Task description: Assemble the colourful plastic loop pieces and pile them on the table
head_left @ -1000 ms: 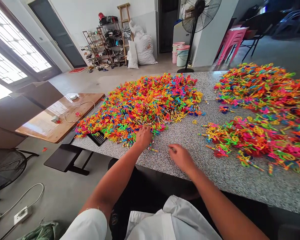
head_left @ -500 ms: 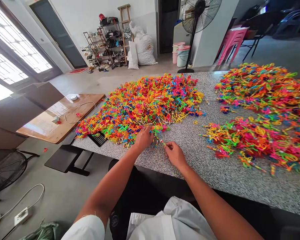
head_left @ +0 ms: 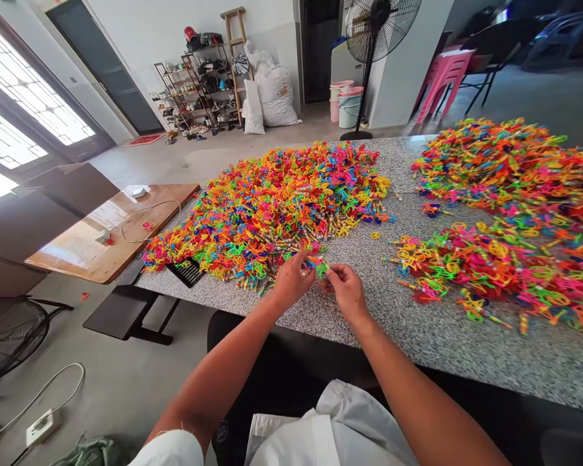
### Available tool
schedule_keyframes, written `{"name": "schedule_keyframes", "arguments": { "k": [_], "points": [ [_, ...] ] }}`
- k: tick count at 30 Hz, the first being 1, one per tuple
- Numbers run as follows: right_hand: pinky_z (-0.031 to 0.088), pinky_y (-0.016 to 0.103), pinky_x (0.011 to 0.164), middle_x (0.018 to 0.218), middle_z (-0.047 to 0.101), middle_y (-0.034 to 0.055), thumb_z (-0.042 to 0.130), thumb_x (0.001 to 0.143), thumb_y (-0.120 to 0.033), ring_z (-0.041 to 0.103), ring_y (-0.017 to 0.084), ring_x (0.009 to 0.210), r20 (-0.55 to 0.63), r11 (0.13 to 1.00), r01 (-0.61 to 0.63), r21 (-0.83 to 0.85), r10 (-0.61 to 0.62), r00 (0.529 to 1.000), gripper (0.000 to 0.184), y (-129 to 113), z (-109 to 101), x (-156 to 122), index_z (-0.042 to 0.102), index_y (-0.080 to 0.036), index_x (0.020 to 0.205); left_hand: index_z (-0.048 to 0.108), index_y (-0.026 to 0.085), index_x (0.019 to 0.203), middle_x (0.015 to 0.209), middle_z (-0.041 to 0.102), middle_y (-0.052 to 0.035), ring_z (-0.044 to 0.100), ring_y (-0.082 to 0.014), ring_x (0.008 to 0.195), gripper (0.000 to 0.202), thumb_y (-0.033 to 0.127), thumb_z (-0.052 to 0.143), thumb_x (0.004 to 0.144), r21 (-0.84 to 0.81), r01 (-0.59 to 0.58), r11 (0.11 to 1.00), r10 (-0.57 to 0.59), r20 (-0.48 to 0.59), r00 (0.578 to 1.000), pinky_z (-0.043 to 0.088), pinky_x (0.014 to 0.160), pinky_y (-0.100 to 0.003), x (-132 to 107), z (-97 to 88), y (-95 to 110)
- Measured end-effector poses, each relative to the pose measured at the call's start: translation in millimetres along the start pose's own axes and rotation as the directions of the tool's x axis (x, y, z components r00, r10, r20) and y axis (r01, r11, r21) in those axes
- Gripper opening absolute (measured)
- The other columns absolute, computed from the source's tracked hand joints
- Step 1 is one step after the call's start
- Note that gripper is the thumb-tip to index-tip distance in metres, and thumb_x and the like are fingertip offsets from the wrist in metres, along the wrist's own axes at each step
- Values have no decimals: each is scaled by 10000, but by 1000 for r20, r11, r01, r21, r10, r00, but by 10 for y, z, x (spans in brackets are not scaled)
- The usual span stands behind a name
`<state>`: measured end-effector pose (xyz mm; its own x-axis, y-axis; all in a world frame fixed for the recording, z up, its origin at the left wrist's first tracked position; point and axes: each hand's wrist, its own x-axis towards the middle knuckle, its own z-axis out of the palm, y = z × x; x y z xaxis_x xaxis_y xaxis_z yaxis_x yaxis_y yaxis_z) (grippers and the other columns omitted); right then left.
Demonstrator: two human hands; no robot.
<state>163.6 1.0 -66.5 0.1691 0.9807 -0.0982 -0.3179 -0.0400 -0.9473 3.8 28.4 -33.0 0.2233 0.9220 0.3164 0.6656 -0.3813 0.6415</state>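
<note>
My left hand (head_left: 292, 283) is at the front edge of a large heap of small coloured plastic pieces (head_left: 282, 194). Its thumb and forefinger come together around something small that I cannot make out. Close by on its right, my right hand (head_left: 348, 294) pinches a small green looped plastic piece (head_left: 322, 268) between thumb and fingertips. The two hands nearly meet over the speckled stone tabletop (head_left: 383, 291). Short banded sticks show among the loops along the heap's near edge.
More such pieces lie in a near right pile (head_left: 471, 265) and a far right pile (head_left: 505, 155). A black slotted tray (head_left: 188, 272) pokes out under the heap's left end. A wooden board (head_left: 111, 226) stands left; a standing fan (head_left: 374, 39) is behind the table.
My left hand has drawn back from the heap toward the right hand. A green piece now shows at the right fingertips, where a banded end was before. The view has shifted slightly.
</note>
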Motion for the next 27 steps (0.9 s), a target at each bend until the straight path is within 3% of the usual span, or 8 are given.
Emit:
{"name": "schedule_keyframes", "arguments": {
  "k": [3,6,11,18,21,24,27],
  "points": [
    [569,256,522,726,682,-28,826,737,-430,636,132,558,-115,996,-2,84,12,993,343,12,35,-13,652,-203,926,693,215,1233,1072,743,-68,676,-191,925,401,179,689,833,-72,78,994,-77,9,997,542,905,-339,-18,25,61],
    [567,234,504,700,679,-36,867,689,-344,624,116,535,-126,967,-118,226,150,981,311,-4,29,9,657,-200,866,739,198,1155,1036,752,-65,679,-171,881,306,189,654,861,-284,202,937,-176,116,978,553,829,-299,-24,33,90],
    [583,205,507,708,705,-5,854,706,-205,641,113,561,41,875,-346,339,353,935,230,-65,-73,72,652,-185,815,741,175,1179,1003,749,-60,673,-138,802,335,316,690,879,-635,434,640,-269,344,900,565,773,-284,-14,-39,92],
    [561,195,454,689,691,-36,901,676,-251,629,109,530,31,913,-287,289,291,956,297,-116,-106,54,659,-188,835,765,127,1080,791,713,-43,651,-115,680,454,391,869,727,-698,591,405,-323,495,806,546,694,-272,22,-147,62],
    [561,169,468,692,695,-31,860,721,-195,633,95,532,56,877,-334,346,336,940,223,-129,-87,42,664,-175,825,773,120,1048,775,711,-47,651,-115,676,461,408,886,707,-714,595,368,-326,501,802,544,703,-278,28,-145,49],
    [552,125,476,690,702,-17,755,802,-97,631,73,514,77,785,-429,448,444,893,108,-122,-66,33,667,-160,811,781,124,1044,802,721,-54,652,-117,686,469,423,887,698,-728,584,360,-320,491,810,553,729,-294,21,-136,55],
    [561,103,492,711,721,-4,696,844,-48,643,69,509,108,724,-498,477,514,851,113,-99,-55,28,672,-157,824,789,129,1046,822,727,-56,650,-122,699,459,440,864,716,-719,546,431,-316,446,837,560,734,-301,1,-121,73]
  ]
}}
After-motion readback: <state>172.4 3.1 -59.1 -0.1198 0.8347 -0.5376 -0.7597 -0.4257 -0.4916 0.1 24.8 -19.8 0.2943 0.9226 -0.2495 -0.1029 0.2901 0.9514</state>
